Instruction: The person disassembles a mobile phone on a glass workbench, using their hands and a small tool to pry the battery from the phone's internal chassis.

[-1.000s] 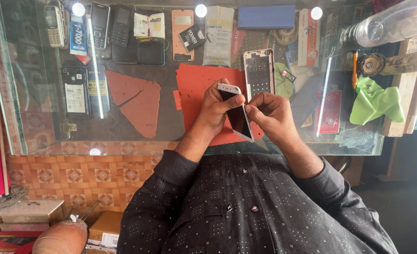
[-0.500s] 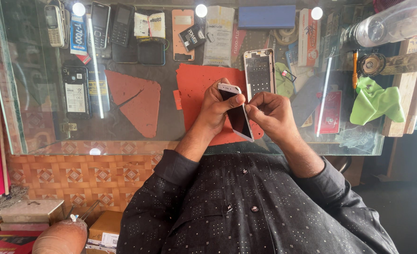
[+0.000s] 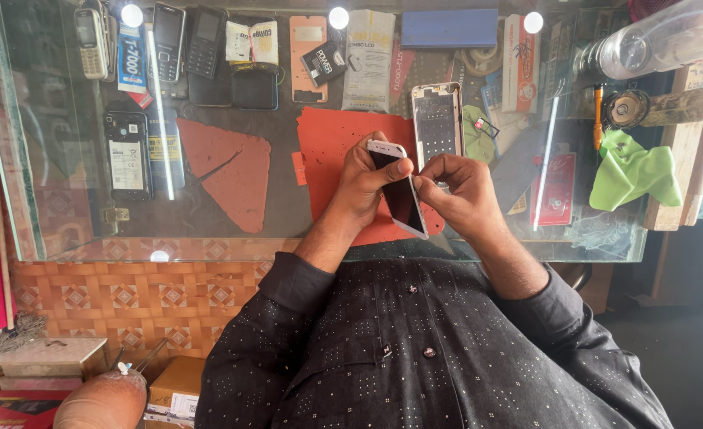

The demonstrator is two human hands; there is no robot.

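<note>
The picture is upside down, the person's torso filling the bottom. Near the centre of the frame, the left hand (image 3: 363,187) grips a white phone (image 3: 399,191) by its edge, thumb across the upper end of the dark screen. The right hand (image 3: 458,191) is just right of it, its fingers curled narrow with the tips pinched at the phone's right edge. The phone is tilted, held above a red mat (image 3: 335,151) on the glass counter (image 3: 81,238). Just above the right hand lies a bare phone frame (image 3: 437,119). A green cloth (image 3: 633,171) sits at the right, and old phones (image 3: 169,40) lie at the upper left.
</note>
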